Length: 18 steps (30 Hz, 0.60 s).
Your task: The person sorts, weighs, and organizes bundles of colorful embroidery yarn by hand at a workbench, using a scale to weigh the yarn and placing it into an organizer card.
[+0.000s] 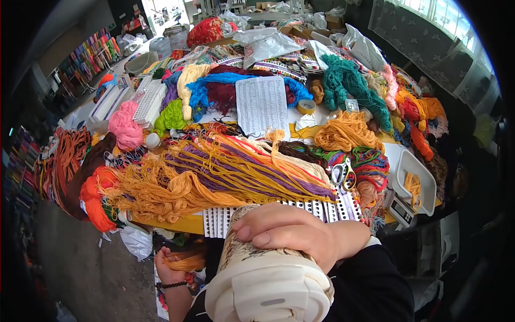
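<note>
My right hand [292, 231] is wrapped around a white cup with a printed pattern and a white lid [268, 279], held close under the camera. My left hand [169, 268], with a dark bead bracelet at the wrist, rests low by my lap and grips a small bundle of orange yarn [185, 263]. In front of me, long bundles of orange, yellow and purple yarn [225, 177] lie across the table over a white slotted rack [322, 209].
The table is heaped with yarn skeins: teal [351, 86], blue [214, 88], pink [126, 129]. A printed sheet [262, 104], scissors [343, 174], a tape roll [306, 106] and a scale with a white tray [416, 185] lie among them. Floor is at the left.
</note>
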Each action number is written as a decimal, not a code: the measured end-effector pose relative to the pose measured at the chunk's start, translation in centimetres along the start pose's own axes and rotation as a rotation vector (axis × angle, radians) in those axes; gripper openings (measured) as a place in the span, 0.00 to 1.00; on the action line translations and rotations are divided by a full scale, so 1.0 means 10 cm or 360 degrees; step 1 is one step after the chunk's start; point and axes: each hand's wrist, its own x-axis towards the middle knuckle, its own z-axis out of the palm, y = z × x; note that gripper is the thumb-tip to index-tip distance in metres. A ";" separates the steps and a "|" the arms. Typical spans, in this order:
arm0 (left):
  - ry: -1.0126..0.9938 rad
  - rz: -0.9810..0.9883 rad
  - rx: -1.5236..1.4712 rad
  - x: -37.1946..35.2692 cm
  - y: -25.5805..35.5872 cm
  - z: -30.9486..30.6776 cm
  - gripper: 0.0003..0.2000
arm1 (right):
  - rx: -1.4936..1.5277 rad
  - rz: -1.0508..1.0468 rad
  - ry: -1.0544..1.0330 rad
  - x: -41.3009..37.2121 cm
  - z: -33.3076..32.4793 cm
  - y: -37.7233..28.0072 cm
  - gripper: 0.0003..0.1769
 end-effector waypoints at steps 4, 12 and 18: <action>0.0033 -0.0020 0.0000 -0.04 -0.01 0.04 0.04 | -0.0021 0.0000 -0.0007 -0.02 -0.01 -0.01 0.31; 0.0018 -0.0014 0.0029 -0.03 -0.04 0.04 0.04 | 0.0010 -0.0002 0.0004 -0.02 -0.01 -0.06 0.32; -0.0021 0.0000 0.0049 -0.02 -0.05 0.03 0.04 | 0.0026 0.0006 -0.0028 -0.02 -0.02 -0.07 0.31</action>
